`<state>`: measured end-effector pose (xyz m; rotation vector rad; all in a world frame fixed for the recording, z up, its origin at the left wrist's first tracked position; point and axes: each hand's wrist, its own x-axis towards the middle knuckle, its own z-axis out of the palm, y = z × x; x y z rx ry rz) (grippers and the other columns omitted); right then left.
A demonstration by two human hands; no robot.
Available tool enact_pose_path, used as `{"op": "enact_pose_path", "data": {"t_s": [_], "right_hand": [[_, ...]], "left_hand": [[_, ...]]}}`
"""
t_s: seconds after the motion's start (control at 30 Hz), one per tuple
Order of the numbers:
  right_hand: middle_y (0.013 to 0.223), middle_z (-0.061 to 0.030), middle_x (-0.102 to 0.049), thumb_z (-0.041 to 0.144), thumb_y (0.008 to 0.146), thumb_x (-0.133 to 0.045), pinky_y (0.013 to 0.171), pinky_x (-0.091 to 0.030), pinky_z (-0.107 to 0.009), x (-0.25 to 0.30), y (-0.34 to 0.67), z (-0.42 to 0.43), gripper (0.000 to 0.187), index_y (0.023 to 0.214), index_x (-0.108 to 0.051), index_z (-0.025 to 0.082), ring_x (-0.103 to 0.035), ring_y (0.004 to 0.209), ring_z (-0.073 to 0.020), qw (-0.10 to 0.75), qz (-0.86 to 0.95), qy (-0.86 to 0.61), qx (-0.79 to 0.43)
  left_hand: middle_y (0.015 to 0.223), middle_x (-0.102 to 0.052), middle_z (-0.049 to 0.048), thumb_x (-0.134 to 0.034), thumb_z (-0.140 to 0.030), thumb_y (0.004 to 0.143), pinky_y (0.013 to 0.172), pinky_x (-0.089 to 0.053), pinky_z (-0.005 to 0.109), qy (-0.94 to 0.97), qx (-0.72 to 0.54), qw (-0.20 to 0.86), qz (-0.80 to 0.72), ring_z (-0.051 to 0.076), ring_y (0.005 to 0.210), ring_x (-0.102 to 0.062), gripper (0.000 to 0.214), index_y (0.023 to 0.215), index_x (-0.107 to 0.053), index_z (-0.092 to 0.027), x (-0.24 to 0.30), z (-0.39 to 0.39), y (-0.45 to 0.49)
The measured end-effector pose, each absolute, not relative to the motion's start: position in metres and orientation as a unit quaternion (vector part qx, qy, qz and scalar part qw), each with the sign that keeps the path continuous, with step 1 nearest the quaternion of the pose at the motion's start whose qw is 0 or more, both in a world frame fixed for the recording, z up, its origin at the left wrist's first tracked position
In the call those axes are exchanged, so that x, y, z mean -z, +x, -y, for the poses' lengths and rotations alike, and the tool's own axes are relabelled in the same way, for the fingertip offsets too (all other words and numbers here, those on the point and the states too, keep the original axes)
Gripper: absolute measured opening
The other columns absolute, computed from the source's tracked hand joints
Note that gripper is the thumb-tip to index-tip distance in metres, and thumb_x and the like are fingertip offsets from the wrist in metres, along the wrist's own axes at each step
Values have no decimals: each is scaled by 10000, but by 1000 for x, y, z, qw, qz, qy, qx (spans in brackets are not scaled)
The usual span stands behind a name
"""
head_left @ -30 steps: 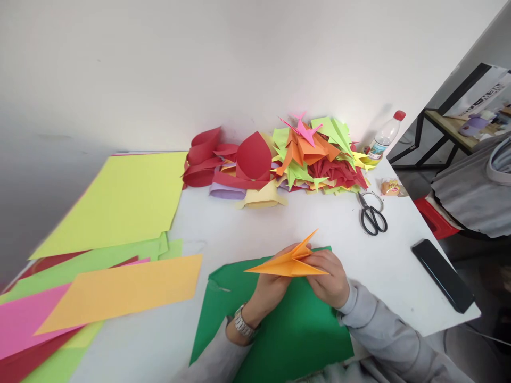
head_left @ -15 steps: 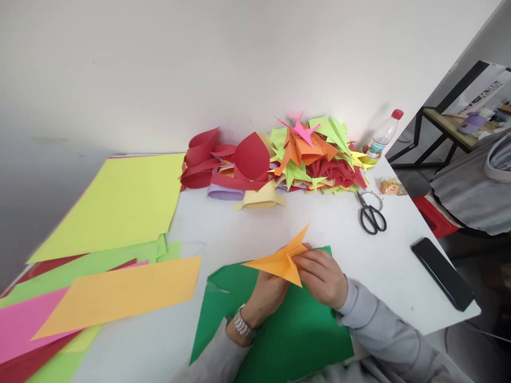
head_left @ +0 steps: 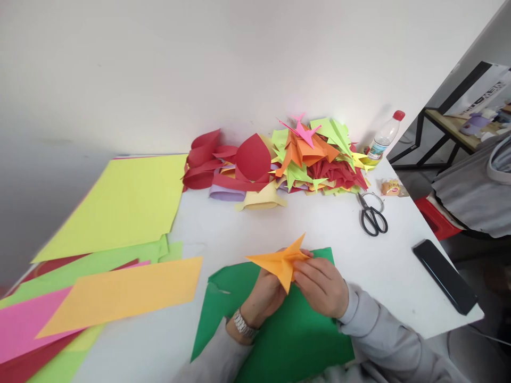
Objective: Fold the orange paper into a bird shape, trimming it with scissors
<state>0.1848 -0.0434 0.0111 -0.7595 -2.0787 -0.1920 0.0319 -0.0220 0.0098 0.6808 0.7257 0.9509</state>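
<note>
An orange folded paper figure with several sharp points is held up between both hands, above a green sheet. From below, my left hand, with a metal watch on its wrist, supports and grips the figure; its fingertips are mostly hidden behind the paper. My right hand pinches the figure's right side, fingers bent over the folds. One long point reaches left, another rises toward the upper right, and a third hangs down.
Coloured paper strips and a yellow sheet lie at left. Folded paper pieces are heaped against the wall beside red paper loops. Scissors, a bottle, a wrapped snack and a black phone-like slab occupy the right side.
The orange paper figure has turned and tilted in my hands, its upper point sitting lower and its bottom point shifted left. My right hand has moved slightly lower around the folds.
</note>
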Motion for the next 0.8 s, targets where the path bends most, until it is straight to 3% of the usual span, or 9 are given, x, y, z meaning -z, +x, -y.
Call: {"op": "enact_pose_path", "data": {"t_s": [0.17, 0.4, 0.6, 0.7, 0.8], "right_hand": [[1121, -185, -671, 55, 878, -557, 793, -600, -380, -10, 185, 45, 358, 1231, -566, 113, -630, 1098, -254, 459, 812, -353, 77], [950, -91, -723, 56, 903, -516, 664, -561, -318, -20, 183, 47, 367, 1246, -563, 178, -664, 837, -181, 492, 805, -332, 29], [740, -52, -643, 130, 887, -569, 584, -510, -314, -21, 180, 48, 195, 1064, -639, 177, -585, 679, -175, 481, 794, -371, 2], [872, -81, -650, 171, 882, -584, 700, -547, -363, -23, 181, 46, 110, 943, -668, 207, -611, 821, -199, 458, 801, -385, -1], [1025, -126, -654, 169, 888, -570, 801, -557, -406, -26, 182, 44, 114, 937, -670, 193, -598, 1007, -238, 442, 807, -391, 10]], "left_hand": [[1023, -737, 77, -819, -293, 650, 895, -553, 384, 275, -464, 771, -338, 263, 998, -676, 350, 969, -711, -198, -5, 25, 34], [1084, -720, 106, -782, -352, 702, 934, -530, 389, 314, -444, 770, -335, 269, 1028, -657, 313, 963, -708, -196, -12, 24, 34], [995, -746, 85, -769, -171, 654, 859, -552, 337, 289, -458, 772, -333, 231, 932, -689, 280, 927, -706, -176, -17, 25, 36], [1001, -752, 76, -780, -172, 640, 833, -568, 336, 273, -460, 776, -334, 237, 926, -696, 301, 934, -718, -189, -16, 25, 37], [1017, -753, 77, -800, -203, 637, 848, -575, 365, 264, -468, 773, -338, 260, 954, -696, 327, 956, -730, -192, -12, 25, 38]]}}
